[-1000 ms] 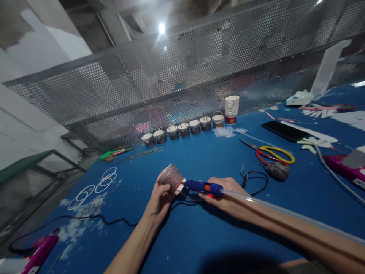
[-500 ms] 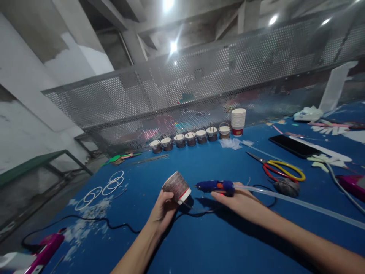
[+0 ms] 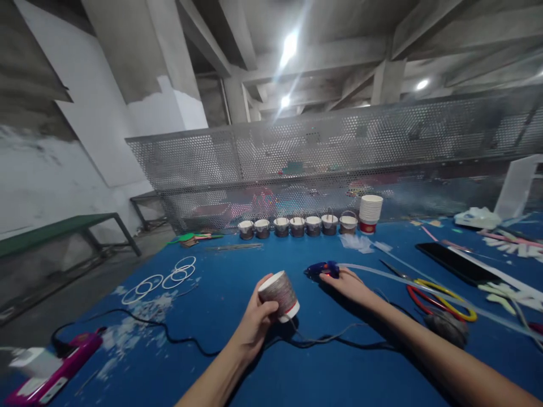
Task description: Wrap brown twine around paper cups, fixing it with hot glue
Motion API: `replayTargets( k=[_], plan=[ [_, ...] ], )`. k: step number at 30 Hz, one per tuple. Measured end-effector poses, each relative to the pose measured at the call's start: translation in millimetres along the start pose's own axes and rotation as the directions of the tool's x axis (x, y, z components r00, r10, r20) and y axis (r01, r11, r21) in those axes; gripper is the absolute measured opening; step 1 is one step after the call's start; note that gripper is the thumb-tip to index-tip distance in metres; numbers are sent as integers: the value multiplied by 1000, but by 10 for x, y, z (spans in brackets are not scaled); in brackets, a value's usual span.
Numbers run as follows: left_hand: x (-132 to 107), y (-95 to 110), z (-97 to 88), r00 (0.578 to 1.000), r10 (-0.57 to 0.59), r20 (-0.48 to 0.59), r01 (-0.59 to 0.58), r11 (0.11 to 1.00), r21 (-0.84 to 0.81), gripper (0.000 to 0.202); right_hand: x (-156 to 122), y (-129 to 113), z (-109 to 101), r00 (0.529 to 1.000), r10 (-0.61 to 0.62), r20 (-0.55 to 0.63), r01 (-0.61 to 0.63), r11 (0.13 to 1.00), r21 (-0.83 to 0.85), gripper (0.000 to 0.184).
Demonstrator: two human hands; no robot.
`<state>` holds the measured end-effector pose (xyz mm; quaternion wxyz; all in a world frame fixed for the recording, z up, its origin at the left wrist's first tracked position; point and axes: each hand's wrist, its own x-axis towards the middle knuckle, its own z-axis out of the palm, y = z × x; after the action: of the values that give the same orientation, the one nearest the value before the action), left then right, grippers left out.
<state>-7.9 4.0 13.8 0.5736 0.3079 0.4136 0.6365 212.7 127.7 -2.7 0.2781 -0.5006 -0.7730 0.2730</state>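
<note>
My left hand (image 3: 254, 319) grips a small paper cup (image 3: 279, 294) with a dark wrapped side and a red band at its rim, held tilted just above the blue table (image 3: 237, 362). My right hand (image 3: 350, 284) reaches forward and rests on a blue glue gun (image 3: 322, 269) that lies on the table, fingers closed over its rear. A long clear glue stick (image 3: 407, 280) trails from the gun to the right. A black cord (image 3: 322, 340) runs under both arms.
A row of several wrapped cups (image 3: 297, 226) and a stack of white cups (image 3: 370, 213) stand by the perforated metal screen (image 3: 339, 147). Scissors with yellow and red handles (image 3: 432, 294), a black phone (image 3: 456, 263), white rings (image 3: 163, 278) and a pink tool (image 3: 55, 370) lie around.
The glue gun has moved away from the cup and gone down onto the table farther forward. My left hand has turned the cup more upright. The view has tilted upward.
</note>
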Motion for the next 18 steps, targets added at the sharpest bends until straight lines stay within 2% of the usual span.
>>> replayTargets(
  k=[6, 8, 11, 13, 15, 18],
  plan=[
    [-4, -4, 16, 999, 21, -33, -21, 1000, 23, 67, -129, 101, -45, 998, 17, -56, -24, 992, -122, 40],
    [-2, 8, 29, 997, 27, -69, -25, 999, 27, 68, -240, 114, -113, 991, 27, -134, -47, 988, -146, 38],
    [-5, 30, 63, 995, 17, -101, -16, 1000, 16, 69, -499, 35, -201, 946, 25, -323, -74, 987, -140, 26],
    [-7, 29, 90, 994, 29, -105, -26, 999, 30, 70, -689, -111, -201, 933, 5, -359, -20, 999, -38, 20],
    [-12, 10, 112, 993, 32, -110, -28, 999, 39, 72, -834, -307, -121, 970, 17, -242, 31, 981, 193, 18],
    [-27, -36, 122, 994, 58, -89, -50, 995, 89, 74, -908, -579, 124, 996, 65, -58, -24, 842, 539, 23]
  ],
)
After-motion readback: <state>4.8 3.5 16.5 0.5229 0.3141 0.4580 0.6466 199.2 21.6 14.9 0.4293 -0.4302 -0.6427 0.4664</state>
